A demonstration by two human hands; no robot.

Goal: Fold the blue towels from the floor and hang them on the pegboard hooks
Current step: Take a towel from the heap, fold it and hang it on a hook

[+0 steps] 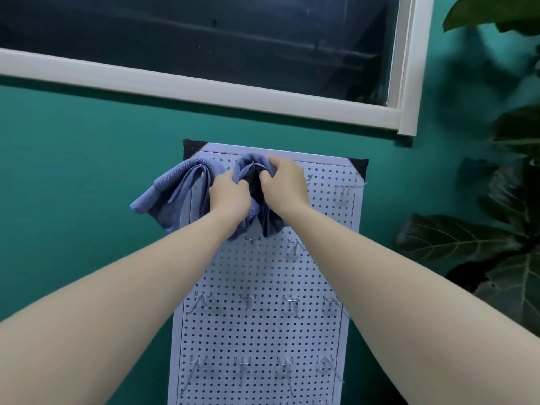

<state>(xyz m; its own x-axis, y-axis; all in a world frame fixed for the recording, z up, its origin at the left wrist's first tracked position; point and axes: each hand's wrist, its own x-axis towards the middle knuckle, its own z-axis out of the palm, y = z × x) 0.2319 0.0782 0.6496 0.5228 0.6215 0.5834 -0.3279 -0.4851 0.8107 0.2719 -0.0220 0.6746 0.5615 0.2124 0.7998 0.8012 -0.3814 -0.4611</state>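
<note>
Against the pegboard [263, 331], left hand [230, 197] and right hand [285, 181] outstretched, fingers curled, gripping second of two blue towels [248, 166]

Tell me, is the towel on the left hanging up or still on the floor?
Hanging. The left towel drapes folded over a hook at the pegboard's top.

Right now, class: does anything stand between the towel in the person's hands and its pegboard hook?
Nothing visible does. The second towel already drapes over a top-row hook, gripped by left hand and right hand; the first towel hangs apart, leftward.
</note>
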